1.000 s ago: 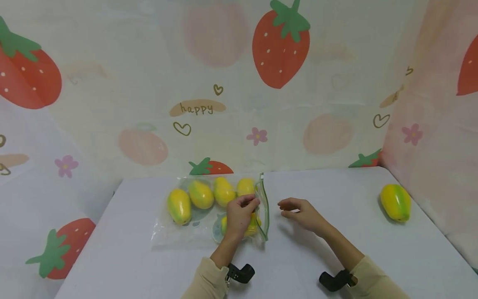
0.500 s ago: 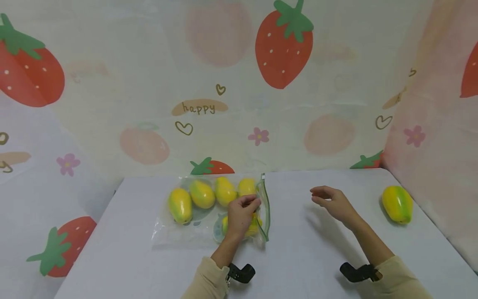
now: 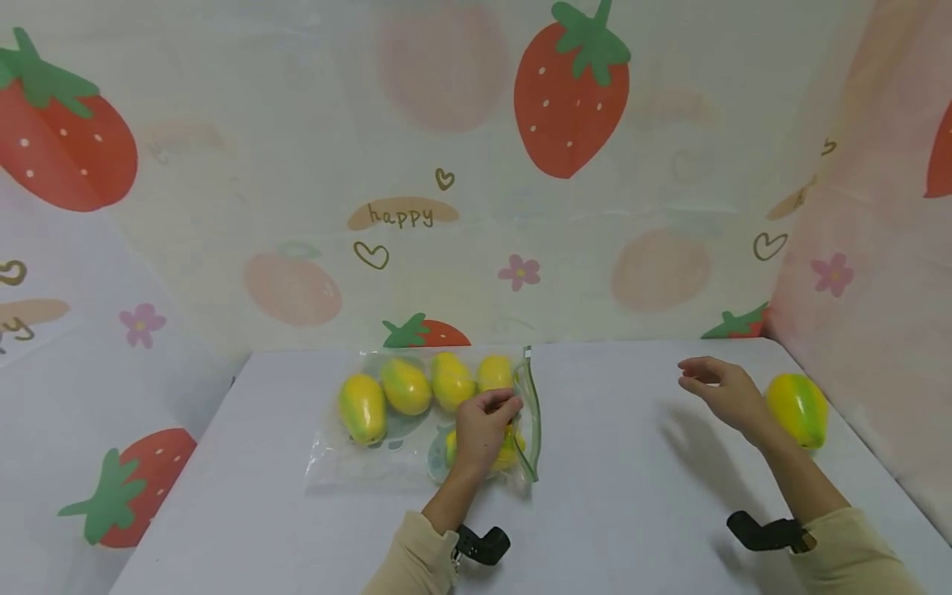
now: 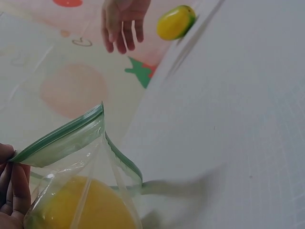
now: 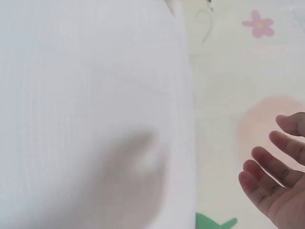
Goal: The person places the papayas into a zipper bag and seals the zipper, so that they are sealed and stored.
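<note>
A clear zip bag (image 3: pixel 335 471) with a green-edged mouth lies on the table, and several yellow-green papaya-like fruits (image 3: pixel 362 409) are inside it. My left hand (image 3: pixel 482 430) pinches the bag's rim between thumb and fingers. In the left wrist view the green zip strip (image 4: pixel 62 136) gapes open above one yellow fruit (image 4: pixel 90 205). My right hand (image 3: pixel 725 395) hovers over the table at the right with relaxed fingers and holds nothing. Just beyond it, a single loose fruit (image 3: pixel 797 409) lies near the table's right edge, partly covered by the right forearm.
The white table (image 3: pixel 610 512) meets a cloth backdrop (image 3: pixel 476 273) printed with strawberries at its back and sides. A black wrist camera (image 3: pixel 482 545) sits on the left wrist, another black wrist camera (image 3: pixel 762 530) on the right.
My right hand has moved away from the bag, to the right and slightly back, toward the loose fruit. The left hand keeps its pinch on the bag's rim.
</note>
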Tool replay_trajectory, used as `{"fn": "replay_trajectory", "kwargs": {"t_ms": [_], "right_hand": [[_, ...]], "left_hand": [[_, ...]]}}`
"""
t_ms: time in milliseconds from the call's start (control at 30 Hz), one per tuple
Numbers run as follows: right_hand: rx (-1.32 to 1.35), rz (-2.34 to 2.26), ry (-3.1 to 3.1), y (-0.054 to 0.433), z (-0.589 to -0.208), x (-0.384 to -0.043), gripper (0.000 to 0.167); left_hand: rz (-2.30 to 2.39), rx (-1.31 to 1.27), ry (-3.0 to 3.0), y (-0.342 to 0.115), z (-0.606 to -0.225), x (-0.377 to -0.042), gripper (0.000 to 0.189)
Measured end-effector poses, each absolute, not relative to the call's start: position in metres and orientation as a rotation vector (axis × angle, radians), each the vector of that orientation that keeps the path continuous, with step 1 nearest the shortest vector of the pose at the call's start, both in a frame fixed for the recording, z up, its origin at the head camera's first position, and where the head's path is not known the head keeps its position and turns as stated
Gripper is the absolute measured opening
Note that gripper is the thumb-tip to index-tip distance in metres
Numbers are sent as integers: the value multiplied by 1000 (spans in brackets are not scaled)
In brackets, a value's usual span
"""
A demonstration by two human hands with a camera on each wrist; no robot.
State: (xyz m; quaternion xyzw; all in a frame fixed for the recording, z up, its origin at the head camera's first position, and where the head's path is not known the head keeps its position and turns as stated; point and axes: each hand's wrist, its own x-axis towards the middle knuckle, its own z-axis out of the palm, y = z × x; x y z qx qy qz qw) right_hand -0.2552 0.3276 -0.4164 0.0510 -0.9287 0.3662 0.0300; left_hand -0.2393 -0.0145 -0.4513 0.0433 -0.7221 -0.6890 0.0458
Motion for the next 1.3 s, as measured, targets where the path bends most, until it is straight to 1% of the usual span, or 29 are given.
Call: {"fn": "replay_trajectory", "kwargs": {"t_ms": [233, 500, 733, 933, 1067, 1300], "right_hand": [[127, 997, -2853, 351, -401, -256, 44], [132, 861, -2785, 375, -401, -258, 37], [36, 800, -2850, 394, -405, -258, 44], [-52, 693, -2842, 411, -411, -257, 43], [-138, 644, -2868, 422, -413, -256, 46], [-395, 659, -2948, 431, -416, -248, 60]], "left_hand": [[-2129, 136, -2198, -15, -450, -240, 24], [-2134, 152, -2209, -15, -450, -240, 25], [-2129, 161, -2227, -16, -447, -238, 23], [-2128, 159, -2231, -17, -447, -238, 25], [-2123, 162, -2234, -16, -447, -238, 24], [-2129, 166, -2237, -16, -447, -238, 23]]}}
